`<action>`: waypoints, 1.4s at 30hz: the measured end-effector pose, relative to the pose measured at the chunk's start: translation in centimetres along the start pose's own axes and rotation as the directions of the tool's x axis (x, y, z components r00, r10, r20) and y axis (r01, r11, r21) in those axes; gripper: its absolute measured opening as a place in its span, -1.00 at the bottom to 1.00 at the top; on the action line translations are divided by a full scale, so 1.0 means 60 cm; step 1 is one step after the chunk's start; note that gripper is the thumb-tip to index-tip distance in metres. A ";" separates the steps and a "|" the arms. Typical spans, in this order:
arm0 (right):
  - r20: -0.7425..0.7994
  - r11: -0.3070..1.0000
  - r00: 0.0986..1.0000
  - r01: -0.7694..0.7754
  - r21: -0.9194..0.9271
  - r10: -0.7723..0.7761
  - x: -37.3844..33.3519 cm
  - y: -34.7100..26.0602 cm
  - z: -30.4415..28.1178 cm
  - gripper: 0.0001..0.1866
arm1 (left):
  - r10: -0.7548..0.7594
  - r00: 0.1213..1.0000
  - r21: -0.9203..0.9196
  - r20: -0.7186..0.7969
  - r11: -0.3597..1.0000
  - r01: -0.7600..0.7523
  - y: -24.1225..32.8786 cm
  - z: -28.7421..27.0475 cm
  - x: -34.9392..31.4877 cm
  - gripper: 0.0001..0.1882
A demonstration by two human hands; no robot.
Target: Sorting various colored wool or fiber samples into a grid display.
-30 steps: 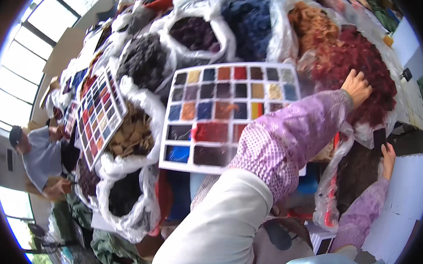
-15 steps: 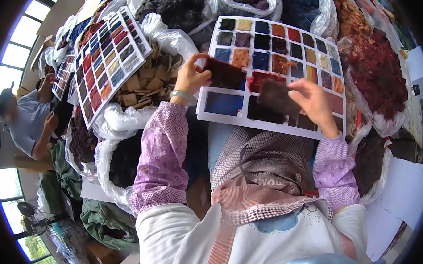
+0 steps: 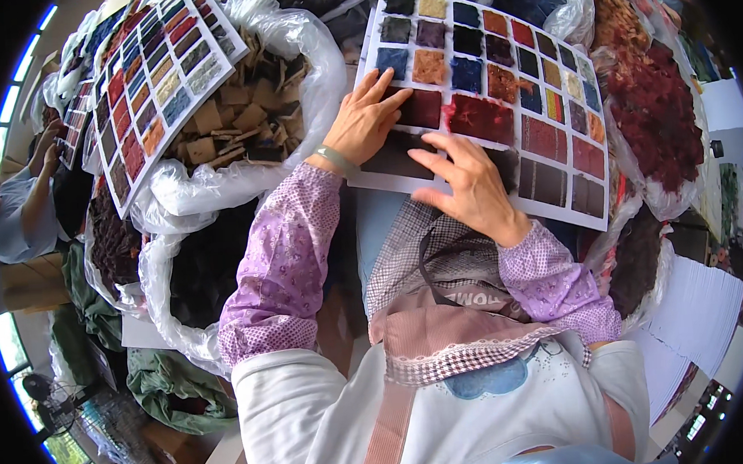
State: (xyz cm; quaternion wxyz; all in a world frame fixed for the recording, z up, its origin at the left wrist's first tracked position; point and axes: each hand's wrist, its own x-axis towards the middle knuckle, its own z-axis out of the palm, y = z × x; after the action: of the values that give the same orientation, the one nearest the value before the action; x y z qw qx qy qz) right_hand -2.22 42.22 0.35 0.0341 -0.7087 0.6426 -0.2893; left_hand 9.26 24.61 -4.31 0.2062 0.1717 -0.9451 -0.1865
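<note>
Board point(image 3: 565, 213) slopes up in front of you, near edge above your apron point(image 3: 414, 247), swatches in rows across it. Left hand point(image 3: 358, 123) lies palm down over the board's left edge, fingers fanned, tips around the gap between blue swatch point(image 3: 391, 63) and dark red swatch point(image 3: 424, 111); no pinch shows. Right hand point(image 3: 469, 182) reaches across the near edge, thumb and fingers loosely apart, by the brown swatch point(image 3: 394, 152) toward the near left corner. Can't tell if it touches.

Risks, as judged: bright red swatch point(image 3: 483, 119) has fluff straying over its left side, so your dragging fingertip could pull fibre or ruck it onto the dark red one. Brown swatch may skew if your right fingers catch it and it isn't fixed. Hard pressure at the left edge alone could tip or slide the board. Stray fibre could drift in from the red fluff point(image 3: 657, 120) past the board's right edge.

Hidden: your right hand blocks much of the near rows; dark swatch point(image 3: 505, 161) only partly shows behind it. Your left hand covers some of the left edge. Board's support unseen. Whether swatches are stuck, can't tell. Co-worker point(image 3: 23, 222) is cut off and dim at far left.
</note>
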 end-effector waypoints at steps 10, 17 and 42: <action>-0.051 0.966 0.996 0.054 -0.254 -0.069 -0.019 -0.002 0.027 -0.63 | 0.118 0.972 -0.072 0.204 0.992 -0.106 0.049 -0.043 -0.027 -0.26; -0.042 0.968 0.994 0.087 -0.234 -0.099 -0.005 0.035 0.031 -0.59 | 0.030 0.997 0.160 0.068 0.986 -0.041 0.062 -0.004 -0.069 -0.15; 0.630 0.100 0.738 -0.665 0.740 0.242 0.409 -0.110 0.252 -0.52 | -0.812 -0.088 -0.551 -0.577 0.307 0.776 -0.480 -0.395 -0.506 -0.35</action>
State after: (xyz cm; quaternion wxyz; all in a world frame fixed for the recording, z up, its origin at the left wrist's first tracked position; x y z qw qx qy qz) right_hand 10.70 15.61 -0.42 0.6500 -0.3392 0.5085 -0.4516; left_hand 53.11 5.02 -6.35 0.4537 0.7506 -0.4412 -0.1901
